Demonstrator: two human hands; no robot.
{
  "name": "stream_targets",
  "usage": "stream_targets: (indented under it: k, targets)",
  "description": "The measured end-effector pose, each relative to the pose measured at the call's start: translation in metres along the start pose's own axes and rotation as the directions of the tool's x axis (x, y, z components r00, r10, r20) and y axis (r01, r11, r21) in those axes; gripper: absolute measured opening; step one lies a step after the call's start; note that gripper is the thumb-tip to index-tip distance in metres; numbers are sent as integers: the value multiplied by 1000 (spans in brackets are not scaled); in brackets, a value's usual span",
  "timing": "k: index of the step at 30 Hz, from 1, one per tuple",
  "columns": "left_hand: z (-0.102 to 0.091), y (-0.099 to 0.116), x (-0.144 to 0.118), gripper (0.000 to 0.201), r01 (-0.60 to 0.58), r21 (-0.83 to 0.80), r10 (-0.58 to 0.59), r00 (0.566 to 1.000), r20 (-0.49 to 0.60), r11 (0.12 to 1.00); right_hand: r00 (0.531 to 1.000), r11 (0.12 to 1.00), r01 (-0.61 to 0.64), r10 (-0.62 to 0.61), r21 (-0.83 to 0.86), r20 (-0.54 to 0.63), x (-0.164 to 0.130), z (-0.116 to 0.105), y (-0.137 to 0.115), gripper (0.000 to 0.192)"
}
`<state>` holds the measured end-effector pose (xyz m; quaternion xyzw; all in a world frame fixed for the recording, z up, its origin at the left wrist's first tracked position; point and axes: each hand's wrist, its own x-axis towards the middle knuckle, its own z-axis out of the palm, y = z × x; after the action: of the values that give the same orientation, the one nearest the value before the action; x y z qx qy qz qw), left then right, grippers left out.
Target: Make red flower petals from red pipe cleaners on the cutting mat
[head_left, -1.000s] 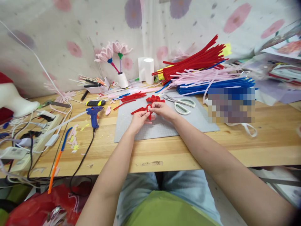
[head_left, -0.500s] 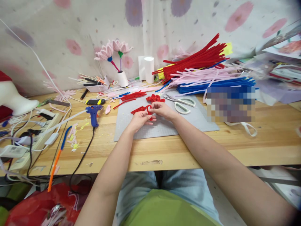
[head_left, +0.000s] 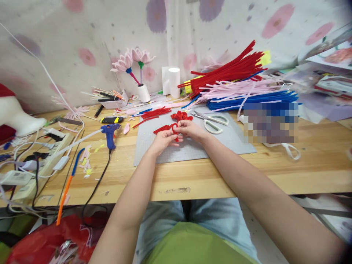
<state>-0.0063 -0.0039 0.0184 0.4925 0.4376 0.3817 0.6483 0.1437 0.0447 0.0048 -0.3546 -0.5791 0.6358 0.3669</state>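
Near the centre of the frame the left hand [head_left: 164, 141] and the right hand [head_left: 189, 130] meet over a grey mat [head_left: 231, 139], pinching between them a red fuzzy strip [head_left: 175, 127] bent into a small loop; the fingers of the left hand press together on its lower part, the outer ones loosely spread, while the thumb and forefinger of the right hand are closed on its right side, the other fingers curled and partly out of sight; just beyond the left hand lie short red pieces [head_left: 160, 129] on the mat, and just above the right hand sits a cluster of red loops [head_left: 181, 116]; to the right of that cluster, a pair of scissors [head_left: 208, 118] with pale handles rests on the mat, its blades pointing toward the upper left; longer red strips [head_left: 156, 112] lie at the mat's upper left edge; on the wooden surface [head_left: 192, 179], left of the mat, are a blue glue gun [head_left: 110, 136] and a black and yellow knife [head_left: 111, 120]; pink flowers [head_left: 123, 63] stand in a white spool [head_left: 143, 94] at upper centre-left; at the upper right, a red bundle [head_left: 228, 71] of long strips lies above a pink bundle [head_left: 239, 89] and a blue bundle [head_left: 275, 99]; a power strip [head_left: 46, 170] with tangled cables fills the left side.
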Motion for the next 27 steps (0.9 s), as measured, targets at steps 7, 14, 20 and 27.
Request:
stream_targets:
  k: [7, 14, 20, 27]
  targets:
    - [2, 1, 0, 21, 18, 11, -18, 1000, 22, 1000, 997, 999, -30, 31, -16, 69, -2, -2, -2, 37]
    - [1, -1, -1, 20, 38, 45, -39, 999, 19, 998, 994, 998, -53, 54, -16, 94, 0, -4, 0, 36]
    - [0, 0, -2, 24, 36, -24, -35, 998, 61, 999, 982, 970, -87, 45, 229, 185, -5, -3, -3, 31]
    - [-4, -1, -2, 29, 58, -107, -41, 987, 155, 993, 966, 911, -107, 0, 399, 260, -5, -3, -3, 28]
